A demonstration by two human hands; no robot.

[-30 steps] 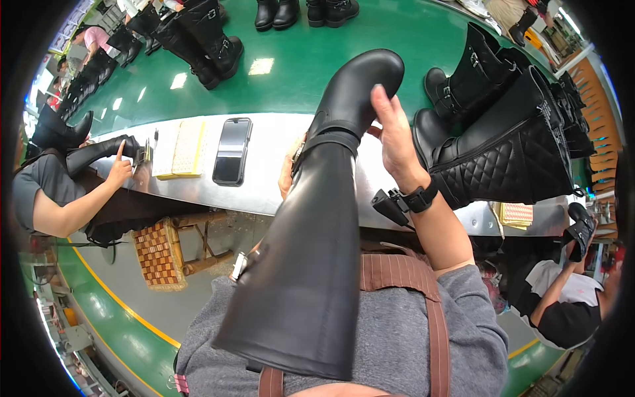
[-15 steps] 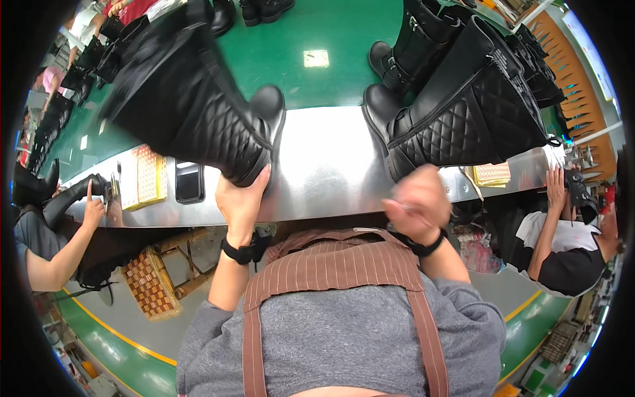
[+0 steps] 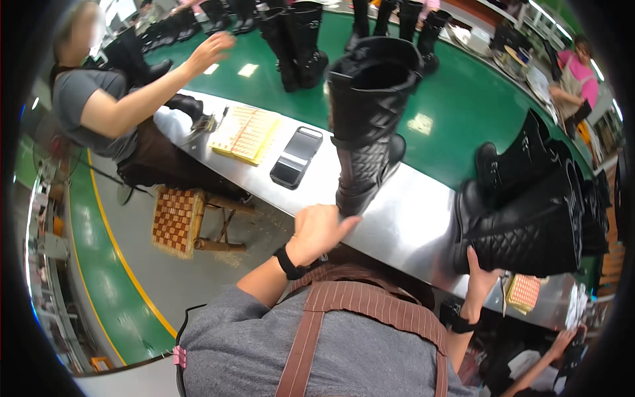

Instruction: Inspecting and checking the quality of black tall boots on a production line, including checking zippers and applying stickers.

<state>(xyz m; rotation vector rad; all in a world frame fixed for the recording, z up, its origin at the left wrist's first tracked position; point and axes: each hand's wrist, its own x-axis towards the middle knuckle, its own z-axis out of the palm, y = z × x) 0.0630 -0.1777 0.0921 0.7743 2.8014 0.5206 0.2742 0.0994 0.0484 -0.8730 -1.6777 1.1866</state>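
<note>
A tall black quilted boot (image 3: 364,152) stands upright on the metal table edge, its open top toward me. My left hand (image 3: 317,231) is at its heel, thumb stretched out to the right; the other fingers are bent and partly hidden, and I cannot tell if it touches the boot. On the right, a matching quilted boot (image 3: 522,231) leans over to the right. My right hand (image 3: 481,281) holds it at the heel, thumb up against the back and the other fingers mostly hidden.
Left of the upright boot lie a black phone (image 3: 296,157) and a yellow printed pad (image 3: 246,134). A co-worker (image 3: 106,106) reaches over the green table (image 3: 264,92) at left. More boots (image 3: 297,46) stand behind. A woven stool (image 3: 177,221) is below.
My view has turned left. The left boot has gone from tilted to upright. My right hand has moved from free in front of the table to the right boot's heel.
</note>
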